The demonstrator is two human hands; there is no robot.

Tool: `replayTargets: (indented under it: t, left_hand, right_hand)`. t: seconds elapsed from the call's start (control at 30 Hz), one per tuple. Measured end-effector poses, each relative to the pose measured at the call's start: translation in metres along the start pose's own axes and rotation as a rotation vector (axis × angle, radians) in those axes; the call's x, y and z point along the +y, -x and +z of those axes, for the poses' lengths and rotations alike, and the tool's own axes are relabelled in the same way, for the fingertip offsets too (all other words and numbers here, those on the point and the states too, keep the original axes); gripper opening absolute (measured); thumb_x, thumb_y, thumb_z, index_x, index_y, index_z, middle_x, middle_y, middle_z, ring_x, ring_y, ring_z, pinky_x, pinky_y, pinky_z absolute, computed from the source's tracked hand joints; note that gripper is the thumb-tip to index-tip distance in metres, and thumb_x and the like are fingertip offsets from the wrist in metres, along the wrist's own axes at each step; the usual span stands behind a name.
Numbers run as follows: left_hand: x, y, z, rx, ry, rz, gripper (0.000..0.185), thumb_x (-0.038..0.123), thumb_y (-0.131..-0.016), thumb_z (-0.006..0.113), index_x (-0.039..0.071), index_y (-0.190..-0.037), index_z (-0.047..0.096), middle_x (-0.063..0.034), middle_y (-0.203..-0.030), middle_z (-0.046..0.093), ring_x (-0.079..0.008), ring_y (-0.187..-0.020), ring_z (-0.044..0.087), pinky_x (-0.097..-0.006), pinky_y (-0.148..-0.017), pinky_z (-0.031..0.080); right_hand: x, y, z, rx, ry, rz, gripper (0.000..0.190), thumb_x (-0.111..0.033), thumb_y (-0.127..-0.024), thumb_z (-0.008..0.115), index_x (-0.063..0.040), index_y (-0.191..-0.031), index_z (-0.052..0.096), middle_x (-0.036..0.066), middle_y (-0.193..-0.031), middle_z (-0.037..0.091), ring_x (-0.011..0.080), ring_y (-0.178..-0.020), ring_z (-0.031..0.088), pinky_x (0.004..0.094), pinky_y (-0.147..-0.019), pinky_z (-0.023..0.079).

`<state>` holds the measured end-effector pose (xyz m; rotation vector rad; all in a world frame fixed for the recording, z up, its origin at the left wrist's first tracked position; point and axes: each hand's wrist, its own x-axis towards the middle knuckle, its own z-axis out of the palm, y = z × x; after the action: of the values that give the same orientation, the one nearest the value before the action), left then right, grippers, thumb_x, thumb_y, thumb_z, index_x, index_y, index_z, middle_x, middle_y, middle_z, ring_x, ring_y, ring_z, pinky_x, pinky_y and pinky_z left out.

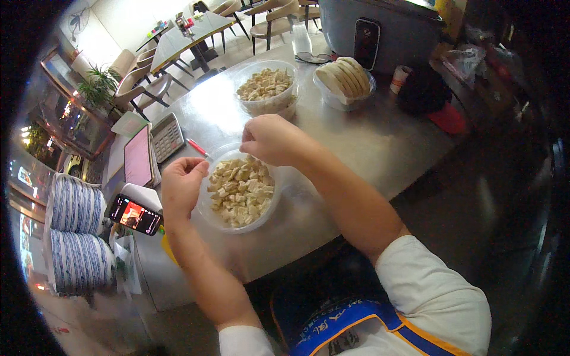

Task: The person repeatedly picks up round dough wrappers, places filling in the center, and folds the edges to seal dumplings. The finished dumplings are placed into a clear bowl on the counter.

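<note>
A clear round plastic tub [238,229] stands on the metal tabletop before me, filled with small torn pieces of pale flatbread [242,191]. My left hand [183,184] is at the tub's left rim, thumb against bent fingers; whether a bit lies between them cannot be told. Above the tub's far right rim is my right hand [271,140], fingertips bent down and pinched together, their grip partly hidden. Farther back, another tub [267,104] of such pieces is stacked on a further one. Whole pale round flatbreads [345,80] stand on edge in a clear bowl [352,104] at the back right.
Left of the tub lie a red pen [197,147], a calculator [167,137] and a pink pad [138,155]. A lit phone [135,215] leans near my left wrist, beside stacked blue-and-white bowls [80,262]. A large grey appliance [383,35], glasses [314,58] and a dark cap [425,91] are at the back right.
</note>
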<state>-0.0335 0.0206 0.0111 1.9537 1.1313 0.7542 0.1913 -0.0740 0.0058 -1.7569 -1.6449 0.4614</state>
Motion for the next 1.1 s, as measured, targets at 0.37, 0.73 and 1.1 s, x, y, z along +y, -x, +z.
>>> replayTargets:
  t: [0.37, 0.73, 1.1]
  left_hand:
    - [-0.023, -0.018, -0.016, 0.252, 0.736, -0.060, 0.033, 0.039, -0.097, 0.071, 0.007, -0.095, 0.065, -0.0013, -0.083, 0.066, -0.0057, -0.047, 0.044, -0.0221, -0.039, 0.030]
    - [-0.042, -0.029, -0.002, 0.215, 0.550, -0.138, 0.026, 0.032, -0.097, 0.069, 0.009, -0.089, 0.059, 0.0014, -0.070, 0.051, -0.0048, -0.042, 0.037, -0.0232, -0.035, 0.028]
    - [-0.047, -0.034, 0.009, 0.251, 0.256, -0.064, 0.023, 0.025, -0.095, 0.070, 0.003, -0.089, 0.065, -0.0015, -0.073, 0.059, -0.0095, -0.059, 0.050, -0.0264, -0.054, 0.040]
  right_hand:
    - [-0.007, 0.002, -0.030, -0.095, -0.510, 0.109, 0.015, -0.013, -0.089, 0.068, 0.001, -0.094, 0.068, 0.007, -0.074, 0.065, 0.0159, -0.053, 0.059, 0.0311, -0.047, 0.048]
    - [0.019, -0.059, -0.137, 0.437, -0.507, 0.088, 0.018, -0.014, -0.092, 0.066, 0.004, -0.093, 0.069, 0.008, -0.069, 0.062, 0.0127, -0.048, 0.052, 0.0304, -0.041, 0.042]
    - [0.121, -0.115, -0.113, 0.527, -0.156, 0.171, 0.018, -0.014, -0.084, 0.064, 0.001, -0.075, 0.071, 0.012, -0.062, 0.064, 0.0190, -0.047, 0.058, 0.0343, -0.043, 0.043]
